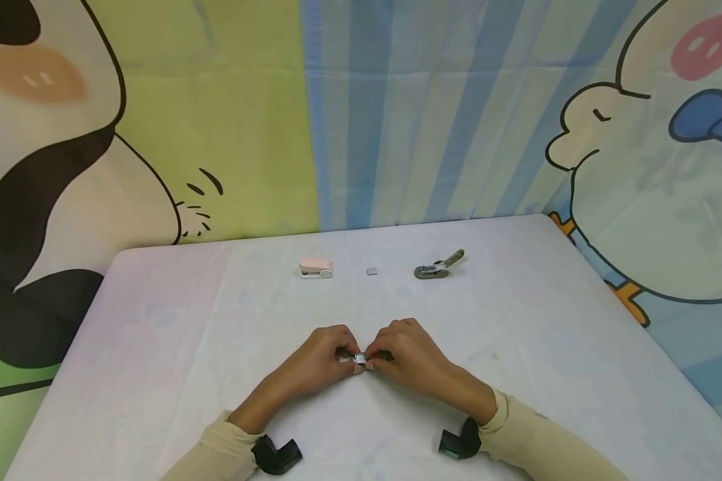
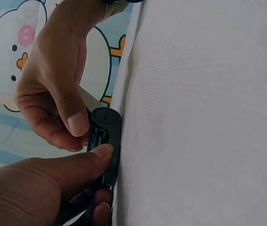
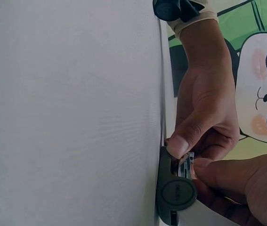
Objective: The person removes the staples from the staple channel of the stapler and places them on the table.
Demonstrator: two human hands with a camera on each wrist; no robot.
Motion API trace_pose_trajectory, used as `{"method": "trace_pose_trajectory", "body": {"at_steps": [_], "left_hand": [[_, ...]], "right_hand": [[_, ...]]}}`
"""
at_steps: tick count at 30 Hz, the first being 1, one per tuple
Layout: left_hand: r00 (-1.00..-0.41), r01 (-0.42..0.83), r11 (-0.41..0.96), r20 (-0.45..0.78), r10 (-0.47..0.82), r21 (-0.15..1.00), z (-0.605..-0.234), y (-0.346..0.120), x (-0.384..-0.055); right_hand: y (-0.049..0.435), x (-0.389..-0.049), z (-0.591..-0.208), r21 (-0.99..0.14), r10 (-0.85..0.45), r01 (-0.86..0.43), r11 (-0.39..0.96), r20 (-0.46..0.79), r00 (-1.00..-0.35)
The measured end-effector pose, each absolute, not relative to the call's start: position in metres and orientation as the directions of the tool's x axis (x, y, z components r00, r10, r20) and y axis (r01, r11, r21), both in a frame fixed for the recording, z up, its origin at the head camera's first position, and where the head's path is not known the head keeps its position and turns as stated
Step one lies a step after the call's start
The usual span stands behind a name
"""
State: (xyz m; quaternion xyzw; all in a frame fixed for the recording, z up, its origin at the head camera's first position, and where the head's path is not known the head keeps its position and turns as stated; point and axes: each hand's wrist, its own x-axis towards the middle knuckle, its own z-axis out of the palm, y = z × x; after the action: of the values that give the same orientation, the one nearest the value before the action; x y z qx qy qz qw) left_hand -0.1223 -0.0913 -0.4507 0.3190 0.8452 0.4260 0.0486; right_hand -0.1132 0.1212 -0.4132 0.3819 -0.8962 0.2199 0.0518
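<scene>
A dark green stapler (image 2: 114, 127) with a round end is between both hands, standing on its side close to the tabletop in the wrist views. My left hand (image 1: 327, 354) grips its body, the thumb (image 3: 178, 146) pressed along it and the fingers curled behind. My right hand (image 1: 406, 354) pinches with thumb and fingertips at the stapler's shiny metal channel (image 3: 186, 165). A pale flap (image 2: 90, 100) sticks out beside the round end, partly behind the right hand. From the head view, the hands hide most of the stapler, leaving a small silver part (image 1: 359, 359) between the fingertips.
Beyond the hands on the white-covered table (image 1: 265, 307) are a pink stapler (image 1: 315, 268), a small grey block (image 1: 372, 271) and an olive stapler (image 1: 438, 266) with its arm raised. A cartoon-printed curtain (image 1: 247, 120) hangs behind. Black wrist cameras (image 1: 277, 455) sit at both cuffs.
</scene>
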Motion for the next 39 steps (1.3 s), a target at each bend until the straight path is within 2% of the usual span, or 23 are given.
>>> {"method": "trace_pose_trajectory", "body": {"at_steps": [30, 39], "left_hand": [[-0.788, 0.502, 0.411, 0.206, 0.580, 0.761, -0.4509, -0.0936, -0.1232], [-0.784, 0.508, 0.404, 0.214, 0.582, 0.761, -0.4530, -0.0927, -0.1236]], "right_hand": [[0.1140, -0.1160, -0.4190, -0.309, -0.623, -0.702, 0.641, 0.324, -0.712], [0.1146, -0.1138, -0.4185, -0.282, -0.619, -0.666, 0.690, 0.246, -0.746]]}}
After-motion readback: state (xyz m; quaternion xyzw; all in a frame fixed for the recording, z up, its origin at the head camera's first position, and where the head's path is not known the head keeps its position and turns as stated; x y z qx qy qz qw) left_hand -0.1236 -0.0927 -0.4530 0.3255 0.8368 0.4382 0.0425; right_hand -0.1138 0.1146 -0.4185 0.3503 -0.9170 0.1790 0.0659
